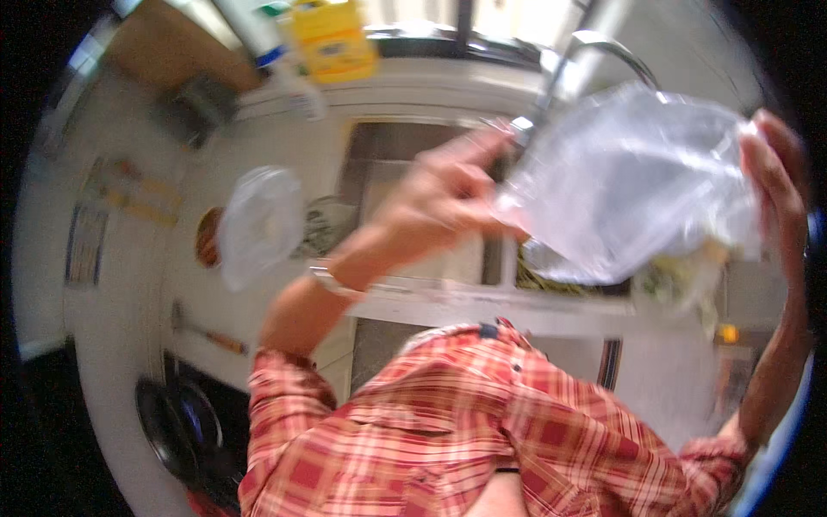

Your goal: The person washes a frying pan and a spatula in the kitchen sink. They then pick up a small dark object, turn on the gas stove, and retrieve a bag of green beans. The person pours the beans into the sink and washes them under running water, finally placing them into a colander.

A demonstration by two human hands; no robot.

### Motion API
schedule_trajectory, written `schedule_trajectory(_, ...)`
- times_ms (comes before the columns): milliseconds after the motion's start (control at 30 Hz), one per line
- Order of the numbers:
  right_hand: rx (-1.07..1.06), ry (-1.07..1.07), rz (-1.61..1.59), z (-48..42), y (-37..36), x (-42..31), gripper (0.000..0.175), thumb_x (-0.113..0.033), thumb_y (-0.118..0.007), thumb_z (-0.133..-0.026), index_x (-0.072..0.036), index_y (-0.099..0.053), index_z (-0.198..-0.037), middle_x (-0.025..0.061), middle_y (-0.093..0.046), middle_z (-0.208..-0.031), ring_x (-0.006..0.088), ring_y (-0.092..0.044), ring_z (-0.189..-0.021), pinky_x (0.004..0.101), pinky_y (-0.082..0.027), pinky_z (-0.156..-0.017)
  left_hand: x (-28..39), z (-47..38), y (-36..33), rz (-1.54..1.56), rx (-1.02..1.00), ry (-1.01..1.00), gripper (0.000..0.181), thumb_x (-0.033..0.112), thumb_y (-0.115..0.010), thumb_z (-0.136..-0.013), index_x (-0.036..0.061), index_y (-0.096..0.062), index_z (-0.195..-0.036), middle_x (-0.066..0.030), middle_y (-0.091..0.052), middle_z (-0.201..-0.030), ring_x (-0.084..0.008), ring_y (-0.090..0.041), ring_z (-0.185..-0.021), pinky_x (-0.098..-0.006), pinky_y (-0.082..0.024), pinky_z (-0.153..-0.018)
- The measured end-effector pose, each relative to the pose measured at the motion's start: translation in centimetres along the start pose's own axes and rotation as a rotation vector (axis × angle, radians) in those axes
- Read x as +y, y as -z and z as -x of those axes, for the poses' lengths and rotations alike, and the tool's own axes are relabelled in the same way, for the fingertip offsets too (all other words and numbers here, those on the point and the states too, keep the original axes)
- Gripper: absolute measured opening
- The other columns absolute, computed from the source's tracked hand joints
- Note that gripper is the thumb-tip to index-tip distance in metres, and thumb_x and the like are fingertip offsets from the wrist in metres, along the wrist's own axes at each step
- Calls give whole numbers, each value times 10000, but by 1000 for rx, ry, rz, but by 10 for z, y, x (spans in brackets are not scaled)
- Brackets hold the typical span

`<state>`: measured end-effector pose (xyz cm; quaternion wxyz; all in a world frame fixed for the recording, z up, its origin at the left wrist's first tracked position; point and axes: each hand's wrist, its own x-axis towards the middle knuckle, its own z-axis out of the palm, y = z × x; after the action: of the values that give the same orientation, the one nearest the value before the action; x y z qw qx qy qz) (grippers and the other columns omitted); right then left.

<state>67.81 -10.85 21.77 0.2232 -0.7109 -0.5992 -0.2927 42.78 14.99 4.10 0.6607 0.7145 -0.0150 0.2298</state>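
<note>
A clear plastic bag (620, 187) is spread wide between both hands, in front of the faucet (614, 48). On its left edge, near the lower corner, the fingers of my left hand (452, 187) grip the film; this hand is blurred. The fingers of my right hand (775, 161) are closed on the bag's right edge, at the far right of the view. Beneath the bag, green stalks (555, 282) lie partly covered, and a blurred clump of pale green matter (685, 278) shows beside them.
Left on the counter are another filled plastic bag (261, 226), a brown round object (208, 238) and a wooden-handled utensil (223, 340). A yellow container (333, 42) and a spray bottle (291, 77) stand by the window. A black pan (168, 426) is at the lower left.
</note>
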Motion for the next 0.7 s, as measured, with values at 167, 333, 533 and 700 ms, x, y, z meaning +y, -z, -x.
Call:
schedule_trajectory(167, -112, 279, -254, -83, -54, -116, 318, -154, -509, -826, -62, -539, -1128, 88, -569, -1013, 209, -550, -929, 341, -413, -839, -14, 25, -24, -157, -59, 295, 820, 396, -807, -610, 15, -379, -1196, 8, -513, -684, -78, -445, -568, -216, -382, -487)
schedule_trajectory(333, -378, 188, -832, -132, -115, -186, 330, -195, -449, -860, -56, -521, -1151, 127, -566, -1047, 241, -559, -963, 361, -433, -857, -34, 16, -24, 3, 189, 245, 545, 518, -707, -700, 15, -585, -869, 25, -454, -602, -103, -438, -533, -250, -381, -464)
schedule_trajectory(533, -328, 224, -898, -146, -164, -226, 376, -209, -514, -847, -72, -488, -1196, 111, -588, -997, 193, -579, -840, 312, -454, -731, -26, 9, 52, 641, 698, 159, 399, 458, -487, -889, 119, -474, -680, -1, -443, -484, -106, -407, -346, -244, -305, -287)
schedule_trajectory(700, -345, 160, -887, -142, -177, -222, 433, -220, -568, -837, -86, -460, -1234, 97, -606, -956, 153, -595, -737, 271, -472, -626, -3, 28, 169, 778, 957, 135, 366, 407, -453, -917, 125, -392, -692, 23, -380, -553, -119, -437, -510, -228, -298, -338)
